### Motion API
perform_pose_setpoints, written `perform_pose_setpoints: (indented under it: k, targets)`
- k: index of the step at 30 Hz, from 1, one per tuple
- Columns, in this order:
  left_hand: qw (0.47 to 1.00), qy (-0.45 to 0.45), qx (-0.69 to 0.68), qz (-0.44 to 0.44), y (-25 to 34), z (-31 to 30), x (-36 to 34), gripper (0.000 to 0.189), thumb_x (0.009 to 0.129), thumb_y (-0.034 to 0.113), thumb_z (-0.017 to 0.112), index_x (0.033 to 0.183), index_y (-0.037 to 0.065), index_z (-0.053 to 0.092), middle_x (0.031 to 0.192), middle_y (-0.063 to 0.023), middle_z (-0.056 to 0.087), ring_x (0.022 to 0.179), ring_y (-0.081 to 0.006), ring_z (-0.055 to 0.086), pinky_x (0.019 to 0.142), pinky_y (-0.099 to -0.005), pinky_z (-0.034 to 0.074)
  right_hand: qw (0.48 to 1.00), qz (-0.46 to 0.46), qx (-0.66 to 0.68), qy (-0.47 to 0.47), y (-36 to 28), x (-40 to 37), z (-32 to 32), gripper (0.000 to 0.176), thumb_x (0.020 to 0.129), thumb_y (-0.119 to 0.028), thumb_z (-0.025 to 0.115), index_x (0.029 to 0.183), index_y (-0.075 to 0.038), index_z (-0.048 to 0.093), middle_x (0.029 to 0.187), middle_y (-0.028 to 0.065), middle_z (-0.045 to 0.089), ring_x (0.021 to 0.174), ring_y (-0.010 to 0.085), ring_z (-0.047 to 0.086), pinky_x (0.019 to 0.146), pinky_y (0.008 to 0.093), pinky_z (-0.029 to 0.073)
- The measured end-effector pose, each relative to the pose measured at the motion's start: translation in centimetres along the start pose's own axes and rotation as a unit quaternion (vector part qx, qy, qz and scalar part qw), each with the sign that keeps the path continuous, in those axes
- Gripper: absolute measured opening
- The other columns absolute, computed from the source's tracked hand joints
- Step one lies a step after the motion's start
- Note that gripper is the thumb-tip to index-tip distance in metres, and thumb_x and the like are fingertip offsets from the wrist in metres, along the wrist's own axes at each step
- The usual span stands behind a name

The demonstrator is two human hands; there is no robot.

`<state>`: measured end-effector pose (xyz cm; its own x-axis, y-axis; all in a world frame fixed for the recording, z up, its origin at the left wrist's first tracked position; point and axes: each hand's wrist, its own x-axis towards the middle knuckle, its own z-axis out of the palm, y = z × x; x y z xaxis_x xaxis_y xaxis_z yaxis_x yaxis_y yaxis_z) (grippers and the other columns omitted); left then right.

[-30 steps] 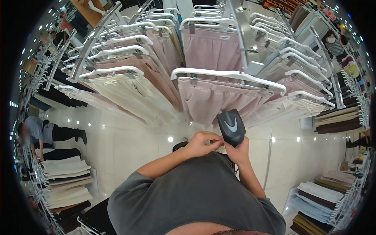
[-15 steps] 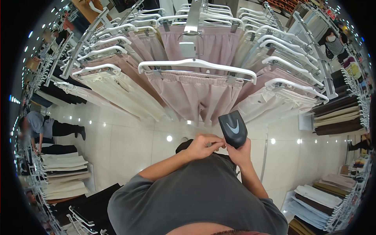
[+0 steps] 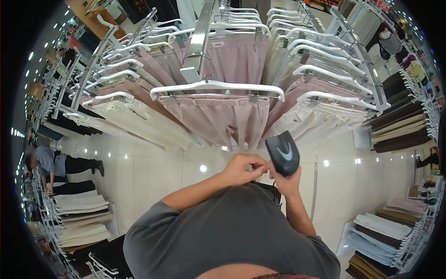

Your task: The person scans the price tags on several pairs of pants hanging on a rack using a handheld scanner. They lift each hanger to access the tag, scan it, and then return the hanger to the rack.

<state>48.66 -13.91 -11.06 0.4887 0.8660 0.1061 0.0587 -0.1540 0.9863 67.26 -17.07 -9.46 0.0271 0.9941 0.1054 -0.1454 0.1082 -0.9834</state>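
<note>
two hands close together at centre. right hand [image 3: 287, 183] closed tight round dark scanner [image 3: 283, 152], head toward 12 o'clock. left hand [image 3: 239, 169] at scanner's 9 o'clock, fingertips pinched together; anything between them too small to tell. pink trousers [image 3: 218, 122] hanging at 12 o'clock.

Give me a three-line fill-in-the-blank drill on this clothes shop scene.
1. The right hand holds a dark scanner with a ____ mark on it.
2. The left hand pinches its fingers close by the ____ hand.
3. The nearest pink trousers hang from a ____ hanger.
Missing words: grey; right; white.
</note>
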Motion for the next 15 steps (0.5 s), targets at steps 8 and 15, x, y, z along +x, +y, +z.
perform_pose_setpoints:
  k: [8,15]
  targets:
    - [0.997,-0.008,-0.074,-0.037,2.3,4.3,4.4,0.014,0.101,0.008,0.057,0.095,0.0,0.067,0.079,-0.0047,0.07,0.075,-0.0112,0.066,0.072,-0.0286,0.053,0.994,-0.022,-0.066,0.084,-2.7,2.7,-8.5,0.023,0.082,0.007,0.076,0.103,0.005,0.067,0.086,0.0087,0.07,0.066,0.0106,0.063,0.057,0.0252,0.05]
    - [0.996,0.026,0.056,0.059,3.1,7.2,10.0,0.02,0.099,0.018,0.065,0.086,0.003,0.067,0.077,-0.0042,0.065,0.067,-0.014,0.062,0.061,-0.0298,0.048,0.949,-0.151,-0.24,0.141,-3.8,4.9,-19.0,0.023,0.085,0.006,0.076,0.106,0.007,0.068,0.088,0.0087,0.073,0.067,0.0115,0.065,0.06,0.0242,0.053]
